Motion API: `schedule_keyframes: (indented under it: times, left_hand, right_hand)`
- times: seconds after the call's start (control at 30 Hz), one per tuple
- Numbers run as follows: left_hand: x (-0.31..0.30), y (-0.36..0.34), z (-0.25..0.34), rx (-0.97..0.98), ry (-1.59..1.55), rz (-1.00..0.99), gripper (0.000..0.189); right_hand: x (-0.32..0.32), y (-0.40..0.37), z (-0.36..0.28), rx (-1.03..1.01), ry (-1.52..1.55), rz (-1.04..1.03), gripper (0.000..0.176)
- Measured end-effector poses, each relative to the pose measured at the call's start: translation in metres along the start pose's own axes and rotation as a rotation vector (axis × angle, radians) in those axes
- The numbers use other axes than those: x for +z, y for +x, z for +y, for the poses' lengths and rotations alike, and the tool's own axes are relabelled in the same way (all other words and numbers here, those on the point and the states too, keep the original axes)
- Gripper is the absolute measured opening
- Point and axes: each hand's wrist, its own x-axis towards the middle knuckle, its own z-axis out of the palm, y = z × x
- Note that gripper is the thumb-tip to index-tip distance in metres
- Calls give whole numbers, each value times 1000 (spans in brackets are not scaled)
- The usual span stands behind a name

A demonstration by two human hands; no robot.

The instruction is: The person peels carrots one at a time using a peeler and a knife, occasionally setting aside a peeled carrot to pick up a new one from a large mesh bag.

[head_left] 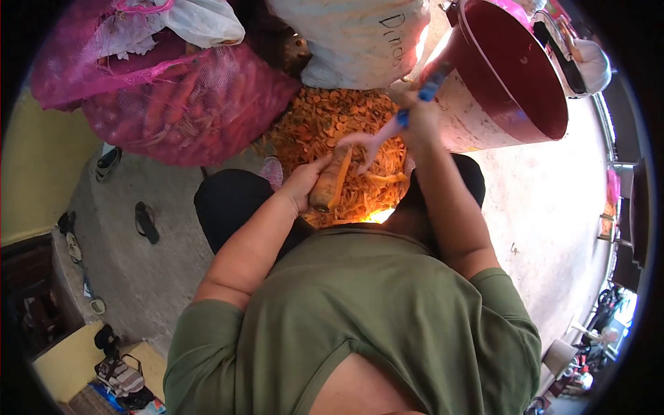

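Observation:
My left hand (pixel 305 182) is closed around a thick carrot (pixel 322 189), held at a slant between my knees. One strip along the carrot is bright orange, while the rest of its skin looks dull brown. In my closed right hand (pixel 419 114) is a Y-shaped peeler (pixel 378 137) with a pale head and a blue grip, smeared by motion. Its forked head overlaps the upper end of the carrot in this view. Beneath both hands spreads a heap of orange peelings and cut carrot ends (pixel 337 117).
A pink mesh sack of carrots (pixel 200 104) bulges at the upper left. Beyond the heap stands a white sack (pixel 356 41) with writing. A large dark red bucket (pixel 512 76) leans at the upper right. Sandals (pixel 146 223) lie on the concrete floor (pixel 166 277).

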Motion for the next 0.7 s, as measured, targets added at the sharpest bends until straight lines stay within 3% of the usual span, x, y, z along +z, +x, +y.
schedule_keyframes:
  times: [0.13,0.2,0.23,0.27,0.3,0.4,0.43,0.53,0.6,0.67,0.7]
  left_hand:
    - [2,6,-2,56,17,-9,31]
    - [1,2,-5,84,33,-56,30]
    - [3,0,-5,54,25,-81,29]
    - [5,-2,-4,77,12,-77,30]
    - [7,-5,-4,99,-4,-73,30]
    - [1,-1,0,100,-30,-47,30]
    - [-2,0,-1,83,-38,-36,30]
    - [8,-9,7,-6,22,54,29]
    - [2,-2,0,46,37,7,31]
    - [-4,1,-3,108,58,-85,32]
    - [-4,1,-2,107,53,-86,32]
  right_hand:
    - [32,-52,36,52,-100,-190,15]
    - [21,-14,40,22,-252,-87,14]
    - [14,8,35,20,-228,58,14]
    - [0,37,39,-63,-104,176,12]
    - [-6,44,24,-132,-232,206,11]
    - [-6,27,11,-86,49,54,11]
    - [8,3,5,10,-7,79,6]
    - [31,-51,35,110,-54,-186,15]
    - [35,-45,41,115,-70,-146,18]
    - [24,-6,40,76,-232,62,17]
    - [12,21,40,-24,-173,136,16]
